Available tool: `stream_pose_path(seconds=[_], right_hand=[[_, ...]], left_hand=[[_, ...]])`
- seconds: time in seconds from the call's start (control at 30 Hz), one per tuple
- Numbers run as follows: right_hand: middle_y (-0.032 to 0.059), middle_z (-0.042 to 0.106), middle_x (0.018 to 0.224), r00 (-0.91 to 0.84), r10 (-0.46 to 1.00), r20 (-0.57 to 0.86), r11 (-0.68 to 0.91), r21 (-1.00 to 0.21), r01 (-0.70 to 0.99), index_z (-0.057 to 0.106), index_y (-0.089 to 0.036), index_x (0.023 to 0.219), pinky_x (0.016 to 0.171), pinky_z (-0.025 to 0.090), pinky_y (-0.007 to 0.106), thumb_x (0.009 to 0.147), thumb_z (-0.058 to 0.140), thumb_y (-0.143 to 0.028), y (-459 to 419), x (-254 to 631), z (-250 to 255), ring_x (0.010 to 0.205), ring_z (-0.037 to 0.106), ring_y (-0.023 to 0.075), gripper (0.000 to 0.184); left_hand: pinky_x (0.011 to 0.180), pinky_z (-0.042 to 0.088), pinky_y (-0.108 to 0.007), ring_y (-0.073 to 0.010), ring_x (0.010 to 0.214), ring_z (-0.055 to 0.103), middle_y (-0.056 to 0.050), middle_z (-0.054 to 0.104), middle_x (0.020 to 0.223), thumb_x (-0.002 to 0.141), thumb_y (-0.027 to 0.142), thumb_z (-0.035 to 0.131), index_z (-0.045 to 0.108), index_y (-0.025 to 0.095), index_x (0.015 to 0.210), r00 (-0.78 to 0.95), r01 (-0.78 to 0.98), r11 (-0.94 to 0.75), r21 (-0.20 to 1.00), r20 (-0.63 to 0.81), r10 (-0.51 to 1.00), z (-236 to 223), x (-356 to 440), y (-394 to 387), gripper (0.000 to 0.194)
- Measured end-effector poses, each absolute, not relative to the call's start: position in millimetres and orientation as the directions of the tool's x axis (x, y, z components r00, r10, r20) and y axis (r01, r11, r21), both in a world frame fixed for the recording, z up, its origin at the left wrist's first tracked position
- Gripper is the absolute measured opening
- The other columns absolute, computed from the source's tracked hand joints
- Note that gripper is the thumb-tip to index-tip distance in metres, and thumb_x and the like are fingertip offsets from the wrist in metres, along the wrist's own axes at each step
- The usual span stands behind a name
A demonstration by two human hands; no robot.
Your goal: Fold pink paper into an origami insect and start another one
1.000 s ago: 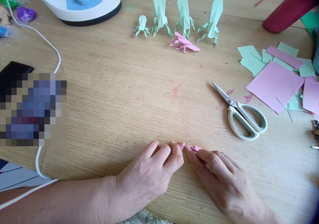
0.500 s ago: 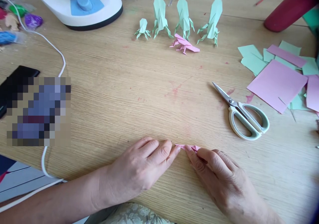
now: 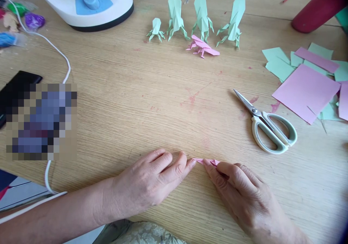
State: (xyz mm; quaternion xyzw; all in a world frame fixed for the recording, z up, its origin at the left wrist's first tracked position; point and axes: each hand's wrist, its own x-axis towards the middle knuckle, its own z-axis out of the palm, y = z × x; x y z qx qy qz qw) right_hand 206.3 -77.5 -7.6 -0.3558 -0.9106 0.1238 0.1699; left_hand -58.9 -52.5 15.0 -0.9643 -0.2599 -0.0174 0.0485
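Observation:
Low at the table's front edge, a small, narrow piece of folded pink origami paper (image 3: 199, 160) stretches between my hands. My left hand (image 3: 149, 179) pinches its left tip between thumb and fingers. On the right end, the thumb and index finger of my right hand (image 3: 244, 195) are closed, covering much of the folded part. To the right lie closed scissors (image 3: 255, 111) with pale green-and-white handles, touched by neither hand. A finished-looking pink paper insect (image 3: 203, 47) stands farther back, in front of several light green paper insects (image 3: 202, 17).
Pink and green paper sheets (image 3: 306, 92) overlap at the right, below a dark red cylinder (image 3: 307, 17). A white appliance (image 3: 119, 8) with a blue knob stands back left. A white cable (image 3: 61, 57) runs past a black object (image 3: 24, 81) and a pixelated patch.
My left fingers, earlier curled over the pink paper's left tip, have shifted left and straightened, exposing more of the strip. My right hand keeps its pinch. The view has shifted slightly.

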Motion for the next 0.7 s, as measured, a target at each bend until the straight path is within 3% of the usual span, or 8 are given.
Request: stream_pose_path(seconds=[0.33,0.7], right_hand=[[0.0129,0.059,0.106,-0.667,0.715,0.211,0.687,-0.39,0.613,0.052,-0.002,0.134,0.069,0.055,0.031,0.096,0.045,-0.003,-77.9,206.3,-7.9,0.083,0.057,0.0193,0.038],[0.0142,0.061,0.104,-0.686,0.696,0.214,0.709,-0.358,0.608,0.054,0.0,0.131,0.068,0.056,0.032,0.096,0.044,-0.004,-76.3,205.4,-5.7,0.079,0.058,0.0194,0.037]], left_hand=[[0.088,0.048,-0.035,-0.0184,0.092,0.056,-0.004,0.059,0.13,0.098,0.013,0.037,0.045,0.014,0.144,0.862,0.503,-0.854,-0.137,0.004,0.507,16.3,-58.8,-51.5,0.046],[0.081,0.047,-0.034,-0.0166,0.083,0.055,-0.007,0.062,0.123,0.096,0.009,0.038,0.057,0.011,0.133,0.828,0.558,-0.811,-0.176,0.046,0.559,15.5,-49.0,-60.0,0.042]])
